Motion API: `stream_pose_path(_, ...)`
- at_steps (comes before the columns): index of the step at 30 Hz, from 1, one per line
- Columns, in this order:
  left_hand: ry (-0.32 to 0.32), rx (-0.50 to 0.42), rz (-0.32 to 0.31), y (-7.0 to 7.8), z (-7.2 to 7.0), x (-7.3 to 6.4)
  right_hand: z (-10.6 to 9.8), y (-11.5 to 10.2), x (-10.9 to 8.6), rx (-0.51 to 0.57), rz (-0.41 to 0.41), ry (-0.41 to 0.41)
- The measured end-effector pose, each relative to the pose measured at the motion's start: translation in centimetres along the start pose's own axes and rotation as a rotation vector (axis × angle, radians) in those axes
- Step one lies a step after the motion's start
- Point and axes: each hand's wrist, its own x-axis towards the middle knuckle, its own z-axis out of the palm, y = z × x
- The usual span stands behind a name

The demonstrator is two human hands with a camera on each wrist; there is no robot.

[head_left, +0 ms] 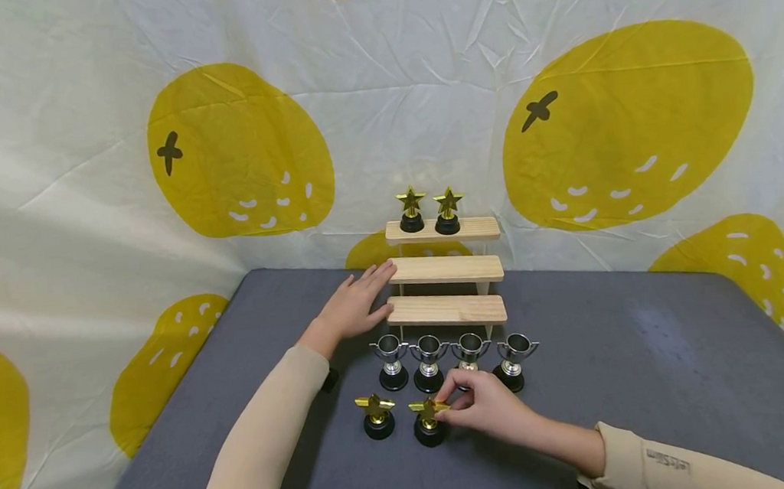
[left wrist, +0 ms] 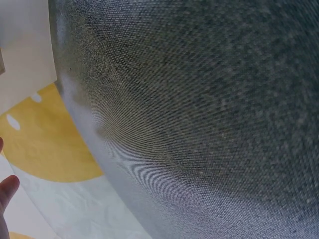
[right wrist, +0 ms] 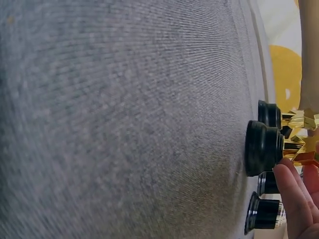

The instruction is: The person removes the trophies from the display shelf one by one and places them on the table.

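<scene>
My right hand [head_left: 484,404] pinches a gold star trophy [head_left: 429,424] by its star, between thumb and fingers. The trophy's black base is at the grey tabletop; in the right wrist view the same base [right wrist: 261,148] shows beside the fingers [right wrist: 294,199]. To its left stands another gold star trophy [head_left: 378,418]. With fingers stretched out, my left hand [head_left: 354,305] touches the left ends of the middle shelf [head_left: 445,269] and bottom shelf [head_left: 447,309] of a wooden stand. Only fingertips [left wrist: 7,191] of that hand show in the left wrist view.
Several silver cup trophies [head_left: 428,357] on black bases form a row between the stand and the star trophies. Two gold star trophies [head_left: 447,211] stand on the top shelf [head_left: 479,228]. Behind the grey table [head_left: 623,364] hangs a white cloth [head_left: 417,120] with yellow fruit shapes.
</scene>
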Motion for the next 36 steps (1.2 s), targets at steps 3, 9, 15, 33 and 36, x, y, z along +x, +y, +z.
stream_pose_path(3,0.003,0.003,0.002,-0.01,-0.01,0.02,0.12,0.08,0.09,-0.011,0.012,0.002)
stream_pose_path(9,0.002,-0.001,-0.002,-0.03,-0.03,0.01,0.21,-0.04,0.25,-0.054,0.024,0.016)
stream_pose_path(15,0.003,-0.014,-0.005,0.01,0.00,-0.02,0.32,-0.18,0.32,-0.050,0.015,0.018)
stream_pose_path(33,0.008,-0.011,-0.002,-0.01,0.04,0.04,0.18,-0.14,0.37,-0.066,0.019,0.014)
stream_pose_path(36,0.005,-0.013,-0.005,0.05,0.05,0.05,-0.01,-0.01,0.32,-0.063,0.016,0.005)
